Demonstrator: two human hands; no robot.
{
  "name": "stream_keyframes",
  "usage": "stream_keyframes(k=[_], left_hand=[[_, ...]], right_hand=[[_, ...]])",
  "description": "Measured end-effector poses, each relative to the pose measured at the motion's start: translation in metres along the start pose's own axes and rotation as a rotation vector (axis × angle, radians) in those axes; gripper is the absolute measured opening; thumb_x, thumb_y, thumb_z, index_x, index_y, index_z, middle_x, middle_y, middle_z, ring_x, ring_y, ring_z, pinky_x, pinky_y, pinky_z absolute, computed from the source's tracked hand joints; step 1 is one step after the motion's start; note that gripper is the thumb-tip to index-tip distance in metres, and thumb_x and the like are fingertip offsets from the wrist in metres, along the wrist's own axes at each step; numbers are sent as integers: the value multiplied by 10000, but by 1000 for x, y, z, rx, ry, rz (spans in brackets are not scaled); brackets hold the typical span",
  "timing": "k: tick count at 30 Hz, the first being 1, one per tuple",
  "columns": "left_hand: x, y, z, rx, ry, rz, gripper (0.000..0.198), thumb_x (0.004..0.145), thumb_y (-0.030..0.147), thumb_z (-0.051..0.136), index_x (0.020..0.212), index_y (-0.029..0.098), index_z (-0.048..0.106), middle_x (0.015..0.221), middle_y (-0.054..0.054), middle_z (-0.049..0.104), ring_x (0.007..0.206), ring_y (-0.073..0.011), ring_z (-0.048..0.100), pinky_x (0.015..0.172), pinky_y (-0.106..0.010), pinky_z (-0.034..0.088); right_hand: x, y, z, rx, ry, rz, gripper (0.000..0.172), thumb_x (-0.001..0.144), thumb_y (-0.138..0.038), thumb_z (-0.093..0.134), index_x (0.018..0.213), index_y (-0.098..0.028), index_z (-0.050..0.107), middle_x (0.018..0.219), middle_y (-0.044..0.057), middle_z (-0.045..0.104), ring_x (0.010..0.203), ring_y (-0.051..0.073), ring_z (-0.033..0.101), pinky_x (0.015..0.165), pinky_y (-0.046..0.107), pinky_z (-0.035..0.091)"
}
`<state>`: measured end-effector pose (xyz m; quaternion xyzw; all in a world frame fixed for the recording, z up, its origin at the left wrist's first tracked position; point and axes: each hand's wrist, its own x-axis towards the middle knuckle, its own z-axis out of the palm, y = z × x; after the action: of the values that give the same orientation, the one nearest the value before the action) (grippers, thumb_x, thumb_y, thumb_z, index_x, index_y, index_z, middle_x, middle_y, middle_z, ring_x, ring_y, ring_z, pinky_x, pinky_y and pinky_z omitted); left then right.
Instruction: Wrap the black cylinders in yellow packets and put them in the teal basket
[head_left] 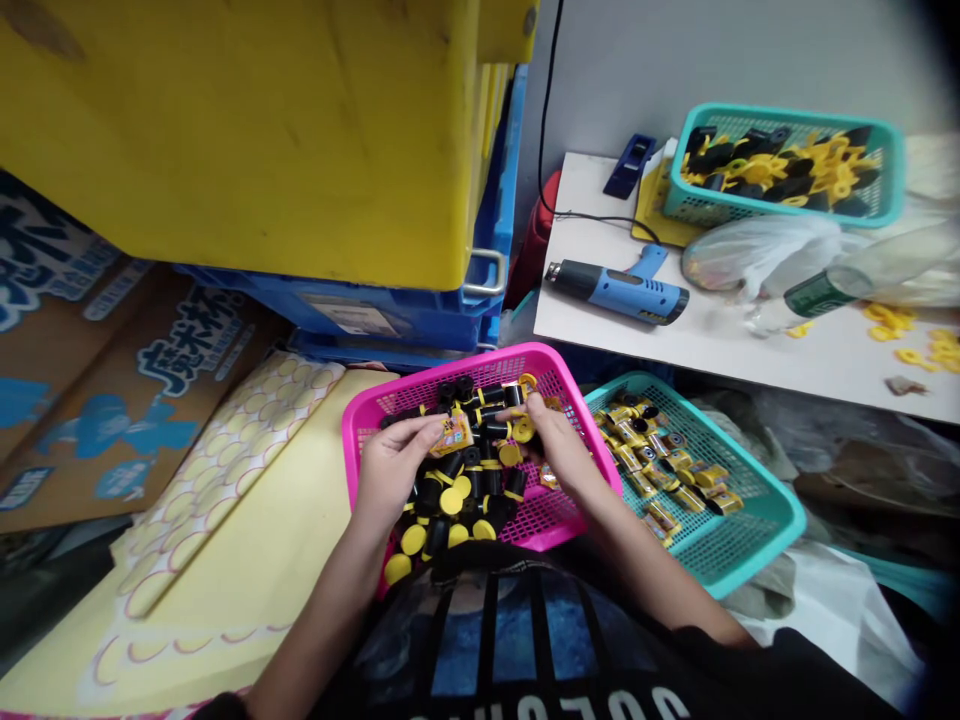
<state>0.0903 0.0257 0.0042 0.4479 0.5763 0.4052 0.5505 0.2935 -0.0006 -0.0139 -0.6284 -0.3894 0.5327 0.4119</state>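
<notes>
My left hand [401,455] pinches a small yellow printed label [454,433] between thumb and fingers, above a pink basket [598,450]. At the basket's right side, my right hand [559,440] is closed on a small black canister [514,395] with a yellow ring-shaped end [528,382]. Its lower fingers are partly hidden. Beneath both hands, the basket holds many loose black canisters, several with flat yellow caps [451,501]. A teal basket [780,540] to the right contains canisters wrapped in yellow printed labels [686,497].
A blue heat gun [626,290] lies on the white table [585,230], beside a teal basket [787,215] of black and yellow parts and a plastic bag [765,250]. Stacked yellow and blue crates [300,150] rise ahead. Label sheets [225,480] and cardboard [150,400] lie left.
</notes>
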Motion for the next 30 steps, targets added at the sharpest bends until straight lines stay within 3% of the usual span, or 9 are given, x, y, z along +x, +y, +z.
stream_keyframes(k=[2,4,8,11,14,18,23,27,30], left_hand=[[0,-2,1,6,-18,5,347,666,457,778,867,175,772,913,-83,776,873,-239,716,837,-361,561],[1,-4,2,14,-35,13,351,672,467,772,866,174,772,917,-89,775,882,-245,718,852,-370,558],[0,-9,4,-29,-56,7,345,674,460,776,870,176,775,920,-93,774,874,-241,719,849,-366,557],[-3,-12,5,-86,-75,-8,353,665,459,784,882,180,776,928,-91,774,864,-232,719,840,-357,561],[-5,-12,6,-85,-83,-4,347,665,458,784,880,186,778,920,-83,776,858,-224,718,831,-344,564],[-7,-9,7,-31,-68,32,322,692,442,767,887,187,778,923,-77,776,863,-229,717,832,-347,566],[-9,-4,10,33,-63,124,242,735,409,737,866,212,784,898,-55,778,855,-214,714,809,-323,566],[-10,-3,13,41,-41,195,225,748,400,731,864,215,784,879,-51,778,841,-202,708,779,-306,564],[-10,-8,13,4,-38,208,257,771,412,711,909,206,778,886,-59,775,783,-195,708,701,-298,571]], right_hand=[[0,0,-3,146,-77,21,447,850,-546,476,776,-166,699,569,-2,514,524,128,470,488,250,353],[-2,-1,-1,297,-132,-9,247,791,-398,564,807,-175,669,564,-33,470,494,104,398,478,237,310],[-9,-13,7,538,-119,-73,114,734,-268,552,807,-193,598,560,-41,445,486,102,352,470,237,279],[-16,-29,9,642,-155,-87,185,785,-374,492,786,-202,560,658,13,516,590,147,481,531,277,386],[-21,-42,8,598,-239,-91,268,797,-432,458,933,-220,549,818,58,591,775,208,584,660,344,480],[-25,-43,6,562,-158,-157,340,814,-472,572,1076,-258,528,957,58,627,944,230,617,767,369,509],[-27,-38,3,689,-126,-152,403,668,-418,793,940,-268,538,869,19,662,865,215,656,731,339,533],[-27,-35,3,693,-116,-145,414,691,-404,779,1034,-251,605,953,43,681,845,177,645,687,271,536],[-27,-30,4,692,-123,-117,357,665,-361,806,964,-241,650,948,22,665,803,141,633,691,239,538]])
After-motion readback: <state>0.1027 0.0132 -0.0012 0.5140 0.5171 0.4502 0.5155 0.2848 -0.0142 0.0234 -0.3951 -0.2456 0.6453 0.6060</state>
